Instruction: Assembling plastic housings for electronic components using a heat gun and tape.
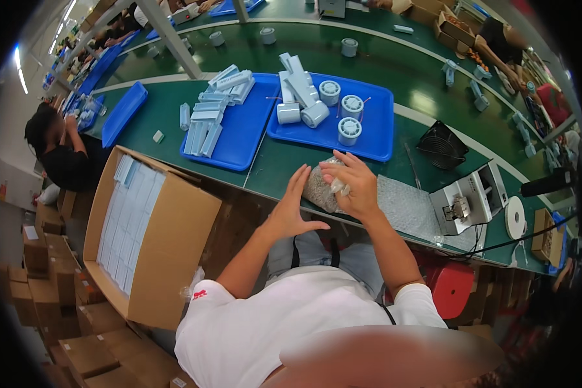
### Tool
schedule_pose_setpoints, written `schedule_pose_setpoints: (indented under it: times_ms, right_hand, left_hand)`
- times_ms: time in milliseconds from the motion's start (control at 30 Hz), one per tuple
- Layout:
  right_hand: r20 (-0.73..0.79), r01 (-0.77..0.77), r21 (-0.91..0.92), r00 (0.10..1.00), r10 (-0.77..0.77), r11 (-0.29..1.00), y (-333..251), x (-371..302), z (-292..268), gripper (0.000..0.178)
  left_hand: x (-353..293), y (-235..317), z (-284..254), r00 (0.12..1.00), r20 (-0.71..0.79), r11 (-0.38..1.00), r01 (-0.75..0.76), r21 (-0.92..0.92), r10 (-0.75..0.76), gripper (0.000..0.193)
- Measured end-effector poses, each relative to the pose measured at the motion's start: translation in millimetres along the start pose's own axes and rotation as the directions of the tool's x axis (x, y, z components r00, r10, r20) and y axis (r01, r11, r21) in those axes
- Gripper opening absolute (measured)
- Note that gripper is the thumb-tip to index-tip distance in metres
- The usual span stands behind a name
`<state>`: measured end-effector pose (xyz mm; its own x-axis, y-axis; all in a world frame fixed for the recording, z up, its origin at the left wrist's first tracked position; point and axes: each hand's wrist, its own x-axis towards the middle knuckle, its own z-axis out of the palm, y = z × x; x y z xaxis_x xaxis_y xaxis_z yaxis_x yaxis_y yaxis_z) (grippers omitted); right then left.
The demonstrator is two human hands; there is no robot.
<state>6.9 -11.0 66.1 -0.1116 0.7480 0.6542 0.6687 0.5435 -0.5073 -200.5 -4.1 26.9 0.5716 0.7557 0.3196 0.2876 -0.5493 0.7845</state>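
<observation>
Two loaded blue trays sit beyond the hands and plastic bag.

The bag is clear, its contents a mottled grey-brown. Both the left tray and the right tray are bright blue. The bars are pale blue, as are the cylinders, two of which show thin red wires. The bench is green and the belt a glossier, darker green. The carton is plain brown, the pieces inside whitish blue. The sheet is silvery with a fine dotted pattern, the fan guard black, the roll white, the stool red. The person's shirt is white with a red motif on one sleeve.
</observation>
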Motion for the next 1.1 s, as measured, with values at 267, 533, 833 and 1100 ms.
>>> schedule_pose_setpoints:
  times_ms: [267,533,833,1100]
  right_hand:
    - [-0.163,-0.174,0.279,0.960,0.225,0.944,-3.0,-5.5,-17.7,0.008]
    - [-0.276,-0.218,0.544,0.866,0.418,0.810,-25.0,18.3,-36.3,0.025]
    - [-0.344,-0.152,0.398,0.889,0.301,0.905,-36.8,185.6,-4.7,0.045]
    - [-0.214,0.295,-0.482,0.873,-0.437,0.825,8.8,396.2,118.1,0.040]
  left_hand:
    - [2.5,-10.2,17.7,0.969,-0.210,0.972,0.085,-0.218,-0.132,0.120]
    - [11.2,-6.5,1.8,0.971,0.054,0.673,0.201,-0.712,-0.233,0.086]
    - [13.5,-66.7,-96.2,0.958,-0.241,0.987,0.143,-0.079,-0.158,0.033]
    - [3.3,-100.5,-70.8,0.914,-0.351,0.959,-0.114,0.258,0.203,0.007]
